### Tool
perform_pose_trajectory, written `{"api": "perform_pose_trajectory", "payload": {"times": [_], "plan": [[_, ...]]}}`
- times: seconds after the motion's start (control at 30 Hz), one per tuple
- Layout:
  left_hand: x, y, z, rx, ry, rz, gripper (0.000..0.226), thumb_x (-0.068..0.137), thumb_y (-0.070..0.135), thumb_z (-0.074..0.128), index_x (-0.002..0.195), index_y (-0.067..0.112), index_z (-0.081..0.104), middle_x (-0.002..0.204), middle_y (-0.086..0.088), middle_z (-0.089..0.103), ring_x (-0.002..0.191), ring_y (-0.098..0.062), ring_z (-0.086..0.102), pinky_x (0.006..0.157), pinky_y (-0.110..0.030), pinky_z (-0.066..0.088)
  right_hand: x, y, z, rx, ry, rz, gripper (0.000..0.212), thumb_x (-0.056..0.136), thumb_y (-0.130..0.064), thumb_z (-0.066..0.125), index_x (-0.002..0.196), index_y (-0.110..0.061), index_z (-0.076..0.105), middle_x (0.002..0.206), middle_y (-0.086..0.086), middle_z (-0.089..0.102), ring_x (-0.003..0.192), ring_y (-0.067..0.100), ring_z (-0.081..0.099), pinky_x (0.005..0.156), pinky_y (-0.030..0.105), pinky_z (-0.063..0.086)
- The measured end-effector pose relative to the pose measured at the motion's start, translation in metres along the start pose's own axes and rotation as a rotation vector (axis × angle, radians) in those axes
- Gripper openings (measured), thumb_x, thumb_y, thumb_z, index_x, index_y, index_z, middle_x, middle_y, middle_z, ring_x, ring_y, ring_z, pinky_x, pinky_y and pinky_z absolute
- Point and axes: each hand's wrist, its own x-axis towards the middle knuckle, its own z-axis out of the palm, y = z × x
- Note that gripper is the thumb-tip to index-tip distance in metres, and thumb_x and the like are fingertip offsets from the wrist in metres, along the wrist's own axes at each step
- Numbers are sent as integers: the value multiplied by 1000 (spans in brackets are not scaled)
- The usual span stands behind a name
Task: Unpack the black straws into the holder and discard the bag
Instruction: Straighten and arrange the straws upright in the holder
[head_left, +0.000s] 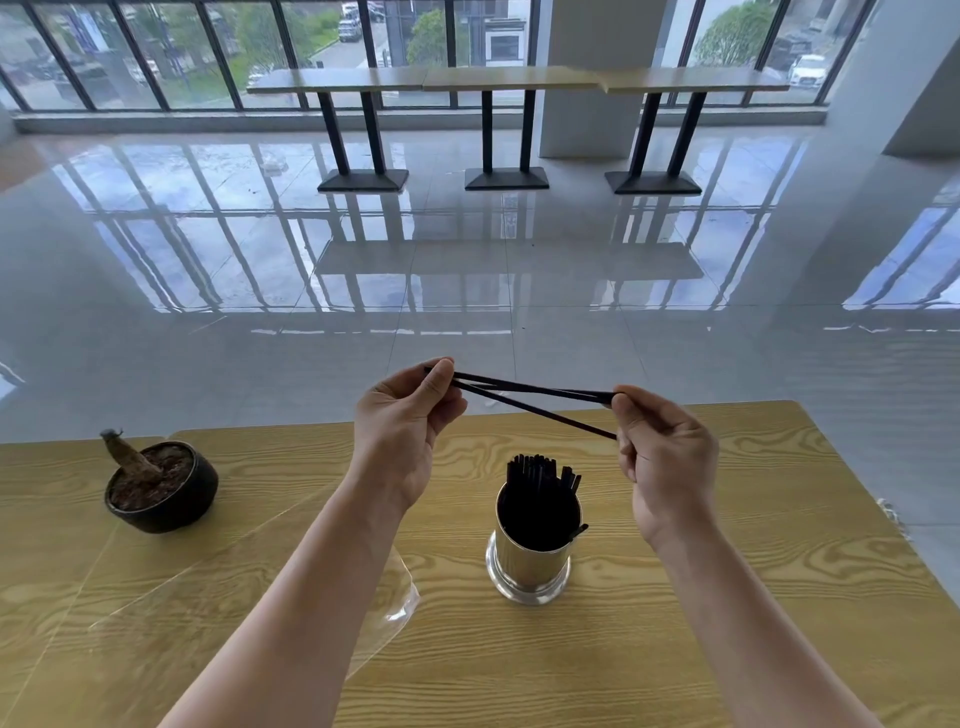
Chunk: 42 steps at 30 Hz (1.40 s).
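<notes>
Most black straws (540, 491) stand in the shiny metal holder (530, 564). The left hand (410, 421) and right hand (665, 447) pinch the last few straws (535, 397) above it. The empty clear bag (400, 597) lies on the worktop (727, 623), not thrown away yet.

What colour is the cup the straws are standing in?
Shiny silver metal holder, seen best in the head view.

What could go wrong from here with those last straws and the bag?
The loose straws are splayed, pinched only at their ends by the left hand and right hand; one could slip out. The holder looks nearly full, so pushing more in might tip it. The clear bag, hard to see, could be forgotten.
</notes>
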Motion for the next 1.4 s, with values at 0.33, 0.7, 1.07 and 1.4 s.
{"api": "perform_pose_trajectory", "payload": {"times": [0.33, 0.7, 1.07, 1.4], "plan": [[0, 0, 2, -48, 36, -87, 7, 75, 10, 75, 81, 5, 75, 73, -7, 70, 66, -16, 68, 64, -27, 60, -6, 4, 5, 100, -11, -88, 17, 77, -15, 77, 93, -21, 80, 93, 2, 80, 70, 6, 62, 48, 21, 36], [3, 1, -3, -181, 114, -105, 26, 77, 4, 75, 102, 2, 69, 77, -8, 70, 65, -18, 69, 64, -26, 60, -8, 2, 7, 62, -104, -136, 18, 79, -18, 77, 94, -26, 80, 98, 0, 79, 100, 14, 70, 75, 23, 52], [6, 5, -4, 396, 84, 227, 9, 84, 4, 77, 83, 13, 78, 70, 0, 75, 65, -14, 71, 65, -28, 61, 1, 0, -5, -534, -115, -148, 34, 91, -19, 70, 121, -35, 68, 124, -12, 67, 113, 10, 62, 100, 41, 50], [-4, 1, 43, 604, -221, 277, 16, 81, 3, 78, 85, 18, 78, 72, 1, 76, 64, -13, 70, 62, -29, 61, -5, -11, 31, -1062, -591, -351, 5, 92, -26, 70, 91, -21, 71, 70, -11, 61, 65, 3, 55, 62, 24, 38]]}}
